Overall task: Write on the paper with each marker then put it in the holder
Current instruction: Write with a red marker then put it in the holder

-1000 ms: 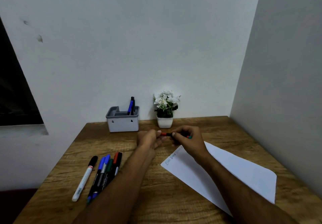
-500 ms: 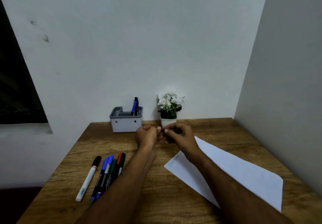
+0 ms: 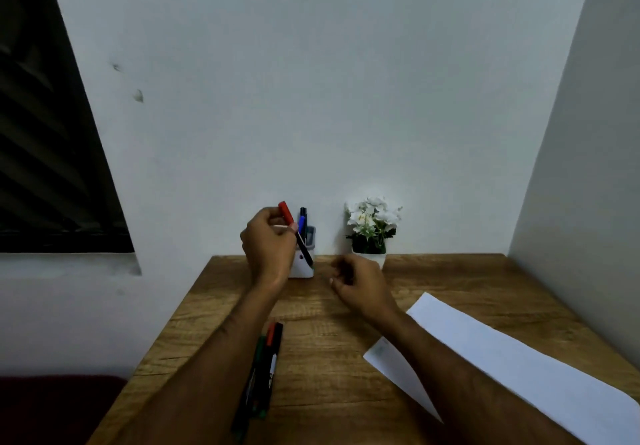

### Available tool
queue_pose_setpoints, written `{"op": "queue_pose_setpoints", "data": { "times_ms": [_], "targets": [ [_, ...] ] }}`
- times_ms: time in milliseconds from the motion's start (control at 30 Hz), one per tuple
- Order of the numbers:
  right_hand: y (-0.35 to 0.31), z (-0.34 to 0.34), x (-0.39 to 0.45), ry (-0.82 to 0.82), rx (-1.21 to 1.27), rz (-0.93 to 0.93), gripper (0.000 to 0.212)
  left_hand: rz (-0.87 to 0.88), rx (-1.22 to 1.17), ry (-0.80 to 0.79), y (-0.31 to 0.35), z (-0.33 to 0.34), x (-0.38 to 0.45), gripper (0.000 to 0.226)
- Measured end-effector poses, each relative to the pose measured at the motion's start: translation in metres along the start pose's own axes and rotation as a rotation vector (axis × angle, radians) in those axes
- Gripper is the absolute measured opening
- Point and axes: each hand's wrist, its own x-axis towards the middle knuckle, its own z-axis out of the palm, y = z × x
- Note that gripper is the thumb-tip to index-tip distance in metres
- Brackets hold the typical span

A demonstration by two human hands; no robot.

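My left hand (image 3: 268, 249) pinches a red-capped black marker (image 3: 294, 233), tilted with its red cap up, right in front of the grey-white holder (image 3: 308, 264) at the back of the desk. A blue marker (image 3: 302, 225) and a dark one stand in the holder. My right hand (image 3: 360, 285) hovers over the desk to the holder's right, fingers loosely curled and holding nothing. The white paper (image 3: 512, 368) lies on the right, with faint writing near its left corner. Several more markers (image 3: 265, 365) lie under my left forearm, partly hidden.
A small white pot of white flowers (image 3: 372, 228) stands right of the holder against the back wall. The wooden desk (image 3: 322, 340) fits into a corner, with a wall close on the right. A dark window is at the left.
Both hands held the red-capped marker together over the desk. Now my left hand alone has carried it up to the holder, and my right hand has let go and drawn away.
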Motion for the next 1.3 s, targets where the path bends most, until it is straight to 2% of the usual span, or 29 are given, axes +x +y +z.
{"op": "queue_pose_setpoints", "data": {
  "times_ms": [100,300,733,1100,1200,1300],
  "targets": [
    [-0.006,0.009,0.008,-0.02,-0.059,-0.058,0.021,0.081,0.035,0.039,0.006,-0.004,0.027,0.028],
    [-0.004,0.024,0.024,-0.048,-0.088,-0.112,0.027,0.149,0.105,0.072,0.005,0.002,0.066,0.03],
    [0.01,0.027,0.033,-0.047,-0.078,-0.086,0.021,0.104,0.348,-0.212,-0.062,0.033,0.058,0.028],
    [0.007,0.026,0.019,-0.073,-0.041,-0.046,0.024,0.128,0.326,-0.132,-0.065,0.013,0.031,0.021],
    [0.001,0.025,0.01,-0.07,-0.045,-0.072,0.024,0.059,0.446,-0.235,-0.067,0.001,0.019,0.016],
    [-0.002,0.025,-0.001,-0.067,-0.039,-0.081,0.026,0.001,0.631,-0.433,-0.066,-0.01,0.006,0.012]
  ]
}}
